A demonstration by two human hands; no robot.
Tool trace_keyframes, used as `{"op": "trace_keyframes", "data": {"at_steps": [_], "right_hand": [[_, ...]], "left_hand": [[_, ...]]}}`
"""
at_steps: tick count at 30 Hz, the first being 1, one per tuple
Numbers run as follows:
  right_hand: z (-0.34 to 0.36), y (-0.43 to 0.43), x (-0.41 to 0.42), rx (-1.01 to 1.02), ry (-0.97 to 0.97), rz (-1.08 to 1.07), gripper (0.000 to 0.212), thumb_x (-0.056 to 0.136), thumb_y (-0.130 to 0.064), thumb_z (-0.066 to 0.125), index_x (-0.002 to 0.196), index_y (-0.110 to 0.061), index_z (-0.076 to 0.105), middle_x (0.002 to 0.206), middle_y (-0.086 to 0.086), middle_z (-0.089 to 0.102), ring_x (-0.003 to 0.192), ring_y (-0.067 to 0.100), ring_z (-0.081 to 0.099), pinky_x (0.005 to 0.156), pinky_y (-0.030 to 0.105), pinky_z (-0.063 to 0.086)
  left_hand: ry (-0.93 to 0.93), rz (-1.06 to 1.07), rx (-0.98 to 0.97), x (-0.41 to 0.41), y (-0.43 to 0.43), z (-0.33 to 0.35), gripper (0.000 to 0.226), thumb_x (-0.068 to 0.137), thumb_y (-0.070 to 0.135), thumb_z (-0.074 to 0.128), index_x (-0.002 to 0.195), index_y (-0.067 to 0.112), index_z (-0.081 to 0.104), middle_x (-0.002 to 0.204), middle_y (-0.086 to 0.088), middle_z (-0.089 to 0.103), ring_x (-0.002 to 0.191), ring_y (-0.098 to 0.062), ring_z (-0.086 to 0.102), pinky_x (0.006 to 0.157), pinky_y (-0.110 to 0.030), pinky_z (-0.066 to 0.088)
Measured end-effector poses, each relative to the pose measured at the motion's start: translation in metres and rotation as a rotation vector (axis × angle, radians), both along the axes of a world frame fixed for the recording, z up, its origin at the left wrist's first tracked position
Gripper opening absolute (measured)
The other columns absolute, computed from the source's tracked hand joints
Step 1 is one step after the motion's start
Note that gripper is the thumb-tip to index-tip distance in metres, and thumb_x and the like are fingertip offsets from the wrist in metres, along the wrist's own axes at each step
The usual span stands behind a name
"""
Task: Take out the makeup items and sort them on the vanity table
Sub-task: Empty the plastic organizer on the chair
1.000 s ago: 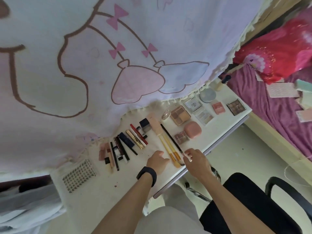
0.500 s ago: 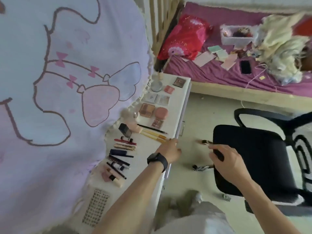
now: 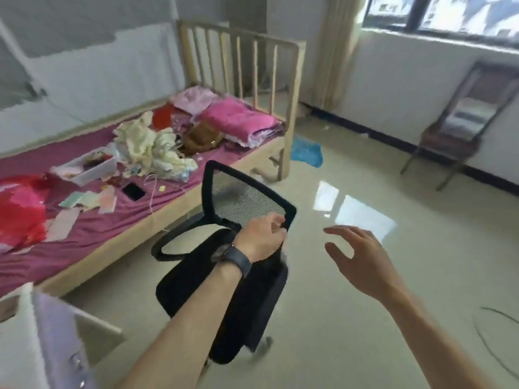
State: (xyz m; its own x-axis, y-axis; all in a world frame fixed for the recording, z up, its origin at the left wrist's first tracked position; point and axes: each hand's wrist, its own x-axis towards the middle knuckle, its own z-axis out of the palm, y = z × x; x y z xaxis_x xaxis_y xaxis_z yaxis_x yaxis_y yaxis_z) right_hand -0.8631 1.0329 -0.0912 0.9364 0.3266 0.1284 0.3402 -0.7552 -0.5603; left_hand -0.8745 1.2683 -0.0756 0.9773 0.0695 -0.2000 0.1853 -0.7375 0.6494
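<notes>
Left hand: your fingers curl round the chair back's lower rim.
Right hand: fingers spread wide, holding nothing (above the floor).
Table: corner only, lower left.

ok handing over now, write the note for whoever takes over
Left hand: fingers curled at the lower backrest edge of the black chair; whether it grips the chair or something small is unclear.
Right hand: open, in the air, holding nothing.
Vanity table: only a corner shows, lower left; no makeup visible on it.
Done or left: cannot be judged from here; look back at the table.
</notes>
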Motion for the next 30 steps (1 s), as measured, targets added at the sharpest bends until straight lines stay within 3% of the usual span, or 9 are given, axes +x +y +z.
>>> {"op": "trace_keyframes", "data": {"at_steps": [8,12,19,25,30], "right_hand": [[0.064,-0.236,0.116,0.082,-0.123,-0.359,0.033,0.096,-0.034,0.065,0.129,-0.036,0.064,0.129,-0.015,0.063,0.128,0.014,0.048,0.100,0.025,0.035],[0.083,-0.313,0.178,0.119,-0.155,-0.444,0.037,0.096,-0.033,0.064,0.133,-0.031,0.061,0.131,-0.013,0.062,0.130,0.011,0.047,0.100,0.024,0.033],[0.084,-0.411,0.331,0.069,-0.144,-0.506,0.041,0.097,-0.036,0.061,0.138,-0.033,0.056,0.134,-0.014,0.059,0.133,0.009,0.043,0.101,0.020,0.030],[0.093,-0.474,0.484,0.051,-0.128,-0.567,0.041,0.096,-0.036,0.063,0.136,-0.033,0.058,0.132,-0.012,0.060,0.130,0.013,0.047,0.104,0.026,0.036],[0.104,-0.523,0.593,0.032,-0.111,-0.624,0.040,0.096,-0.037,0.063,0.136,-0.033,0.058,0.133,-0.014,0.060,0.128,0.011,0.048,0.102,0.024,0.035]], "left_hand": [[-0.173,-0.263,-0.006,0.190,-0.222,0.062,0.029,0.097,0.036,0.055,0.125,0.032,0.059,0.117,0.011,0.066,0.111,-0.010,0.057,0.091,-0.026,0.043],[-0.235,-0.336,-0.004,0.269,-0.302,0.080,0.027,0.095,0.038,0.055,0.122,0.036,0.061,0.114,0.013,0.066,0.109,-0.008,0.059,0.097,-0.032,0.048],[-0.318,-0.441,-0.034,0.435,-0.403,0.088,0.029,0.096,0.035,0.057,0.124,0.034,0.062,0.111,0.014,0.065,0.108,-0.004,0.058,0.095,-0.024,0.047],[-0.355,-0.523,-0.039,0.612,-0.471,0.100,0.028,0.094,0.032,0.059,0.121,0.035,0.064,0.115,0.007,0.066,0.109,-0.012,0.061,0.097,-0.034,0.050],[-0.333,-0.557,-0.068,0.743,-0.518,0.112,0.029,0.094,0.030,0.060,0.123,0.034,0.064,0.114,0.012,0.065,0.112,-0.007,0.059,0.100,-0.027,0.046]]}}
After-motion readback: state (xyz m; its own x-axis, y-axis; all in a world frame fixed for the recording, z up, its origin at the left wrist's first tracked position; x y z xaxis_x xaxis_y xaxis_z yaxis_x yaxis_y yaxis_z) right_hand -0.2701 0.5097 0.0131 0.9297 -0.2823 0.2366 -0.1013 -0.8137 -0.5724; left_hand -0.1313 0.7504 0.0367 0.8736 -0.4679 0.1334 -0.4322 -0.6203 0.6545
